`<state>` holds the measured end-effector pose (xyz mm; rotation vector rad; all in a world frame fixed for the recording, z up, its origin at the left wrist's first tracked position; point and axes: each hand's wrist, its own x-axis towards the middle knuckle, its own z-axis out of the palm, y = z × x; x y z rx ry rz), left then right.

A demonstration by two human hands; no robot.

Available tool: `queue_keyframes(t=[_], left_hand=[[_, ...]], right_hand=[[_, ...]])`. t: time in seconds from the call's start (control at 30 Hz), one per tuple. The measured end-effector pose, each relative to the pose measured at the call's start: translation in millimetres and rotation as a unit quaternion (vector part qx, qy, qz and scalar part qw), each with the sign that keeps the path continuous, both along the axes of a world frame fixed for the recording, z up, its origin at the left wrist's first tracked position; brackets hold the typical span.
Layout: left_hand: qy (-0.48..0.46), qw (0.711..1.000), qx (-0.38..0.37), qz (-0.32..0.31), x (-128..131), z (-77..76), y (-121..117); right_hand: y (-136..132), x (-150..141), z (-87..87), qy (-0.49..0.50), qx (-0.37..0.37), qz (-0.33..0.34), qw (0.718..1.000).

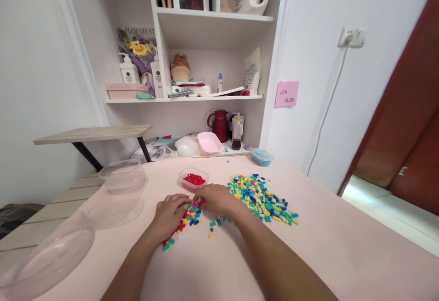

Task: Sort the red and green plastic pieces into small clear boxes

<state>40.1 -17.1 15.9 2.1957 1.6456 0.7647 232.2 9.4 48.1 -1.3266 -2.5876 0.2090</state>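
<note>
A small pile of mixed plastic building bricks (194,214), with red, blue, green, yellow and white among them, lies between my two hands. My left hand (166,217) rests against the pile's left side, fingers stretched over its far edge and thumb apart. On the other side, my right hand (219,199) reaches in with its fingers curled down and drawn together. Red shows by those fingertips, but what they hold is hidden. Just beyond both hands stands a clear plastic tub (181,183) containing red bricks (194,179).
A larger spread of mixed bricks (260,198) covers the table to the right. Behind it sits a lidded tub of light blue pieces (262,157). Clear containers (123,175) and a clear lid (51,257) lie along the left edge. A pink tray (210,142) is at the back.
</note>
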Motion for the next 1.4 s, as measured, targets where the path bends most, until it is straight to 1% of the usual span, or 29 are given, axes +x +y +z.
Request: queue_keyframes(t=[0.13,0.37,0.6,0.7,0.77,0.9,1.0,1.23,1.4], left_hand=[[-0.01,1.0,0.004,-0.001,-0.7,-0.6,1.0],[-0.033,0.999,0.007,-0.006,-1.1,0.9,0.6],[-0.051,0.999,0.007,-0.003,-2.4,-0.5,3.3],[-0.056,0.998,0.006,-0.002,-2.7,-1.0,4.3],[-0.057,0.998,0.006,-0.003,-2.9,-1.0,4.6],[-0.057,0.998,0.005,0.001,-3.3,-0.8,4.8],[-0.057,0.998,0.004,0.005,-3.4,-0.8,5.4],[-0.052,0.999,0.001,0.009,-4.1,-2.1,7.9],[-0.043,0.999,-0.004,0.012,-4.5,-2.1,7.8]], right_hand=[[-0.8,-2.3,-0.4,-0.011,0.003,-0.007,1.0],[-3.1,-3.1,-1.6,-0.029,0.014,0.019,0.999],[-1.4,-0.7,-1.3,-0.019,-0.012,0.013,1.0],[-2.2,-1.5,-1.6,-0.034,-0.015,0.004,0.999],[-2.5,-3.2,-3.5,-0.042,-0.012,-0.006,0.999],[-0.8,-6.3,-10.2,-0.019,0.011,-0.019,1.0],[0.7,-7.3,-12.7,-0.023,0.017,-0.02,0.999],[0.4,-7.5,-10.2,-0.041,0.014,-0.022,0.999],[-0.2,-6.6,-8.5,-0.055,-0.001,-0.012,0.998]])
